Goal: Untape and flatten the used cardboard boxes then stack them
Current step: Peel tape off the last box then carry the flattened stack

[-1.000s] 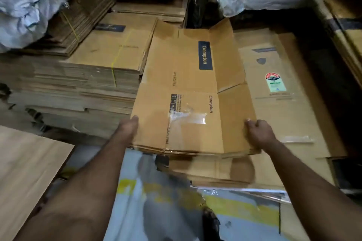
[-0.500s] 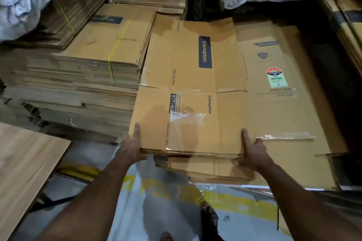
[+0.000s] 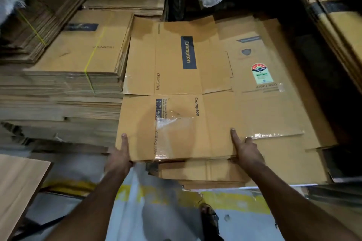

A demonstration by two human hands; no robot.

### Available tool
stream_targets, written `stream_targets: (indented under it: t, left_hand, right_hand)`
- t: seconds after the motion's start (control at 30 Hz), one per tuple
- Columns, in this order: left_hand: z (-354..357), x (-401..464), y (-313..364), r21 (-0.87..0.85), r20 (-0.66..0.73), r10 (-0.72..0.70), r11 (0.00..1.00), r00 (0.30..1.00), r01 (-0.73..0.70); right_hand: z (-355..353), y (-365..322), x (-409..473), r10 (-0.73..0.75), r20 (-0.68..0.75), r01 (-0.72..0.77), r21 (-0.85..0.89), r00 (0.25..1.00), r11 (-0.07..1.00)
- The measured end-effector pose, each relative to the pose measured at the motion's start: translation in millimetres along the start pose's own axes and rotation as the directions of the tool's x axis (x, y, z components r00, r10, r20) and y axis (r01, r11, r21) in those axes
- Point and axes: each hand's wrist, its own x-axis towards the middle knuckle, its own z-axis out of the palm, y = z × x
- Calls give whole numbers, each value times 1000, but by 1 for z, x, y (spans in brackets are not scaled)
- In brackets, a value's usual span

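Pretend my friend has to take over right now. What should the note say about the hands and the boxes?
Left hand: grips the near left corner of the flat Crompton box, thumb on top.
Right hand: holds the near right edge, fingers straight on top.
Box: lies flat on the low pile, beside the tied stack on its left.
Done: this box is flattened and laid on the pile.
Left: clear tape is on its top face, so peel it off if it should go, square the box with the pile, then fetch the next one.
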Motion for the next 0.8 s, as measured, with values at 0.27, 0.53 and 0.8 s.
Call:
stream_targets:
  t: [0.27, 0.53, 0.8]
  left_hand:
    - [-23, -19, -7, 17, 122, 45, 999, 992, -48]
    - [-51, -83, 0, 154, -51, 235, 962, 971, -225]
    - [-108, -169, -3, 167, -249, 363, 929, 898, -330]
  right_hand:
    - [-4, -14, -26, 24, -127, -46, -178, 992, 983]
    - [-32, -35, -76, -45, -262, 7, -146, 964, 989]
    - [-77, -79, -150, -264, -450, 190, -203, 853, 961]
